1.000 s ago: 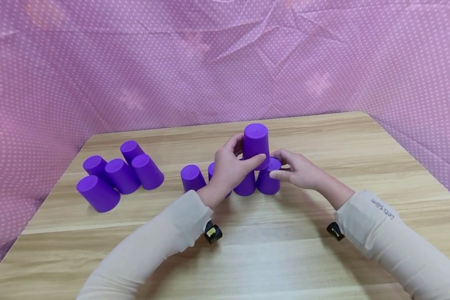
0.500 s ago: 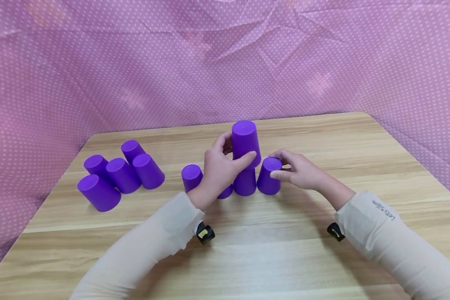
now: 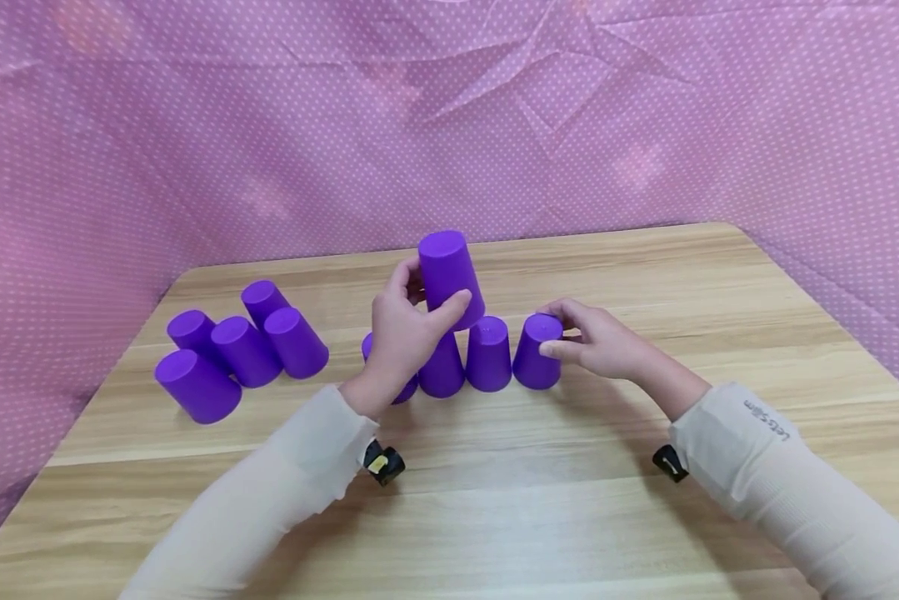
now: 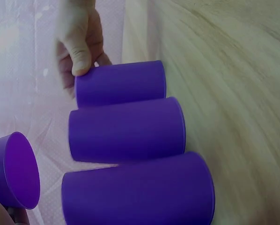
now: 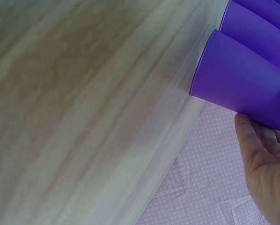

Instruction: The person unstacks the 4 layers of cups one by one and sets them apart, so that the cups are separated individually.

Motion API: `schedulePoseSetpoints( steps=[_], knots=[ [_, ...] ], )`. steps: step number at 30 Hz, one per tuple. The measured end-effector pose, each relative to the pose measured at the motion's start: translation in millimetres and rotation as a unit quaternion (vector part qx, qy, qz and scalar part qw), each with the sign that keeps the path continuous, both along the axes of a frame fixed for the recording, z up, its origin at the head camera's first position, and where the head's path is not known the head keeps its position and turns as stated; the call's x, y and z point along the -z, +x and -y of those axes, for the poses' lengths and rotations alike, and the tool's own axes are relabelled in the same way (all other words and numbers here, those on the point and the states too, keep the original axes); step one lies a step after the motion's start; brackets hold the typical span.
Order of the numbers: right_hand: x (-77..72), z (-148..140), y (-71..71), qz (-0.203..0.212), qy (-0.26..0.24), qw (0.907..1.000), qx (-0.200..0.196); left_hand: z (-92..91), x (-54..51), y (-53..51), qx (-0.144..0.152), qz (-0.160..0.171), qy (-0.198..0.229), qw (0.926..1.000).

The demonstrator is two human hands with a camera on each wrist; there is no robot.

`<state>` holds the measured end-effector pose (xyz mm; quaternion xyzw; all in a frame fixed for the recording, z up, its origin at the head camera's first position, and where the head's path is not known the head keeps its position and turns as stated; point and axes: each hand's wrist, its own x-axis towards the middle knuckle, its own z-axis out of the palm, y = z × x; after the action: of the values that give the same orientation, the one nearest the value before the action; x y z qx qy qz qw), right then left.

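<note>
Four purple cups stand upside down in a row; the left hand and arm partly cover the leftmost [image 3: 407, 390]. My left hand [image 3: 404, 333] grips another upside-down purple cup [image 3: 451, 279] above the row, near the second cup [image 3: 442, 367]. In the left wrist view the held cup [image 4: 23, 171] hangs at the left edge, apart from the row. The third cup [image 3: 488, 357] is free of both hands. My right hand [image 3: 602, 342] pinches the top of the rightmost cup [image 3: 535, 358], also visible in the right wrist view [image 5: 238, 77].
Several more purple cups [image 3: 247, 354] stand upside down close together on the left of the wooden table [image 3: 524, 500]. A pink dotted cloth [image 3: 449, 125] hangs behind the table and at its sides.
My left hand has moved left with its cup, from above the two rightmost cups to above the second cup. My right hand has stayed at the rightmost cup.
</note>
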<state>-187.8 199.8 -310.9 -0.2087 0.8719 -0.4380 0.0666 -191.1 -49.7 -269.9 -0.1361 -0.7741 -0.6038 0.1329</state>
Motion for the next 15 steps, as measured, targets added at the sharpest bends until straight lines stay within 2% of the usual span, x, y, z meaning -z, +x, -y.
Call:
schedulePoseSetpoints(
  steps=[6,15],
  knots=[
    [-0.1,1.2,1.7,-0.004,-0.003,1.0,-0.003,19.0,-5.0,0.8,-0.019,0.013,0.015,0.9996],
    [1.0,1.2,1.3,-0.008,-0.001,1.0,-0.002,49.0,-6.7,0.0,-0.066,0.03,0.028,0.9969]
  ],
)
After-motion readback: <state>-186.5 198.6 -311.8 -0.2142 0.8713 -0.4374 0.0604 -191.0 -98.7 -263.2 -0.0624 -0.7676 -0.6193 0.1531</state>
